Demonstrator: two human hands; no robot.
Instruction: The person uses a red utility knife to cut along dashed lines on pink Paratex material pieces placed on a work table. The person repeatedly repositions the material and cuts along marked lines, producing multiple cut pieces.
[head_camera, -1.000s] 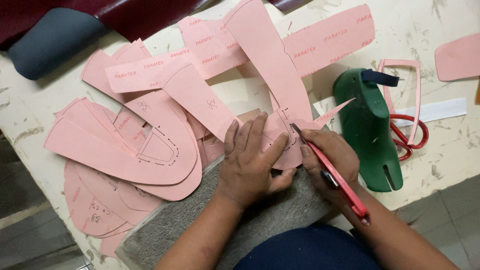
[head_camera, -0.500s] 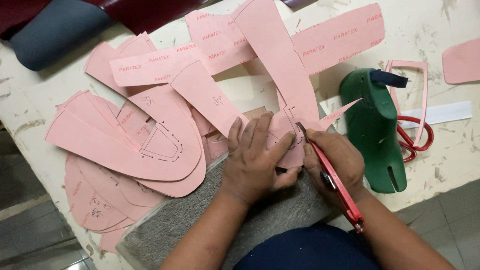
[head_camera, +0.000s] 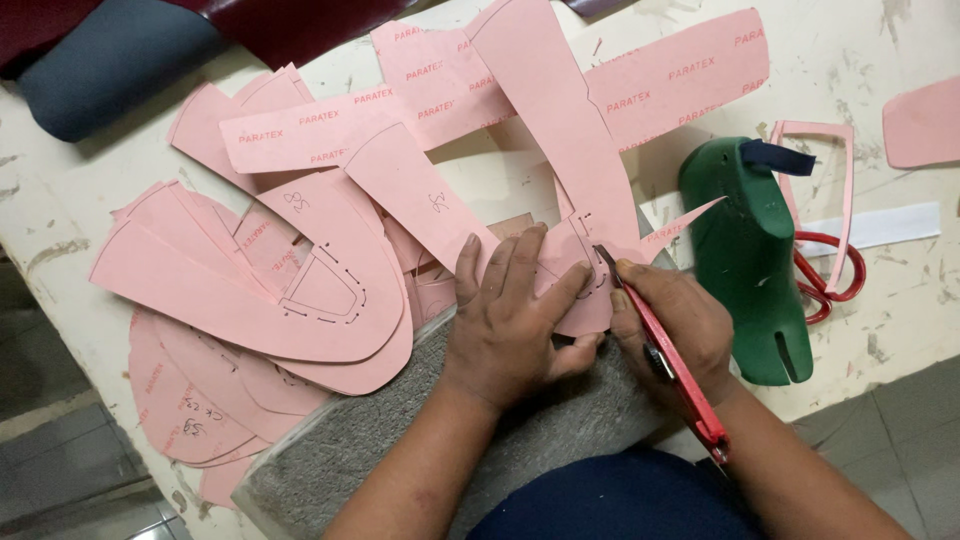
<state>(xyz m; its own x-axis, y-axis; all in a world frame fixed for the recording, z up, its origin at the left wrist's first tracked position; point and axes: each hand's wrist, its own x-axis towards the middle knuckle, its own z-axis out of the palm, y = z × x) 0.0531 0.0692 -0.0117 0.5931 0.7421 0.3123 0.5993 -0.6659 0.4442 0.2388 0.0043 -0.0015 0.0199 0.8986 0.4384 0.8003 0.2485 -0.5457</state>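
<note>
The pink pattern piece (head_camera: 575, 290) lies flat on the grey felt pad (head_camera: 400, 430) at the near edge of the table, just below the middle of the view, and your left hand (head_camera: 510, 320) pins it there with the fingers spread and pressed down, fingertips pointing toward 12 o'clock. At 3 o'clock from that hand, your right hand (head_camera: 675, 325) is closed around the red-handled knife (head_camera: 665, 360), the index finger laid along its back and the tip meeting the piece beside your left fingertips. To cut well, I judge you should keep the piece flat, hold your left fingers off the line the blade follows, and draw the knife with steady pressure rather than forcing it. Further out, at 9 to 10 o'clock, a heap of pink cut patterns (head_camera: 270, 290) overlaps the pad's edge. At 12 o'clock long pink strips (head_camera: 480, 100) cross one another. At 3 o'clock a green shoe last (head_camera: 745, 260) stands just beside your right hand, with red-handled scissors (head_camera: 830, 280) partly hidden behind it.
</note>
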